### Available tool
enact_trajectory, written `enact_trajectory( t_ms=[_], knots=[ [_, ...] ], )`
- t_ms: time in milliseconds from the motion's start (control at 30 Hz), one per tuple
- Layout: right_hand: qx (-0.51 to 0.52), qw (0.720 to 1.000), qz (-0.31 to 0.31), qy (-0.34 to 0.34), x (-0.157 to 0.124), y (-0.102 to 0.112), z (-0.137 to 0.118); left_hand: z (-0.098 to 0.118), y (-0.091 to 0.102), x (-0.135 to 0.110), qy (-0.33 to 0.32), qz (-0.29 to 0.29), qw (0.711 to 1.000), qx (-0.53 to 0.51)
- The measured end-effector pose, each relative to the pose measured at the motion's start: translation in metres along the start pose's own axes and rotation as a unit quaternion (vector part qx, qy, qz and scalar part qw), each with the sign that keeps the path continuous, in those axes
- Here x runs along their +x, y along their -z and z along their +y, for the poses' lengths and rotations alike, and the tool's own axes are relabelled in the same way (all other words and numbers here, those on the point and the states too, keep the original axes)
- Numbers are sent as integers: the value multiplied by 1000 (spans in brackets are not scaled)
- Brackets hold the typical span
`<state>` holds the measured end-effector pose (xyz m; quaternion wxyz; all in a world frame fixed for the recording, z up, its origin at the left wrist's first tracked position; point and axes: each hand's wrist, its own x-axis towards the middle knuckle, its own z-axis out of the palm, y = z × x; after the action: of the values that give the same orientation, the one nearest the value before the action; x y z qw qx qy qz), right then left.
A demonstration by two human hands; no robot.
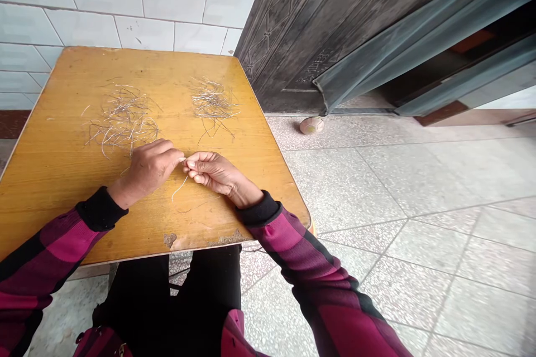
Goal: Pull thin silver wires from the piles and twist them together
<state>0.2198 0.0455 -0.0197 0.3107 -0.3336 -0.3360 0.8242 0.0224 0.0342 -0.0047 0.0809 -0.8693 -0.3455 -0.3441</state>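
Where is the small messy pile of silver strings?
In the head view, this tangled pile of thin silvery strands lies on the far right of the yellow wooden tabletop, beside a bigger pile and beyond the person's right hand.

Your left hand [146, 170]: back up, fingers reaching toward right hand, fingertips pinching pale strand [179, 188]. Your right hand [213, 173]: fingers curled, tips meeting left hand's, closed on same strand. Strand curves down from pinch toward you, lower end free, not touching either wrist. Two loose, tangled piles of wiry pale strands on yellow wooden tabletop [50, 178], both beyond hands: wider left pile [123, 122], tighter right pile [213, 101], well apart. Fine stray strand [196, 204] lies flat below right hand.
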Motion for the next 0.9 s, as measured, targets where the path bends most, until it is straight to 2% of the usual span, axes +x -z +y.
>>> enact_trajectory(
  t_ms=[133, 333, 500, 700, 800, 900],
  knots=[
    [-36, 999, 22, 8, 0, -1, 1, 1, 3, 1, -11, -18, 1000, 23],
    [-122, 987, 73, 74, -2, -6, 5, 3, 7, 6, -9, -63, 997, 52],
    [-165, 976, 113, 83, 1, -10, 11, 2, 3, 11, 68, -145, 987, 28],
    [-233, 957, 138, 103, 3, -12, 16, 1, -2, 24, 166, -234, 958, -16],
    [-302, 934, 152, 114, 5, -11, 19, -1, -7, 26, 194, -248, 948, -43],
    [-339, 921, 158, 113, 5, -10, 19, -7, -11, 23, 225, -232, 941, -101]
  ],
)
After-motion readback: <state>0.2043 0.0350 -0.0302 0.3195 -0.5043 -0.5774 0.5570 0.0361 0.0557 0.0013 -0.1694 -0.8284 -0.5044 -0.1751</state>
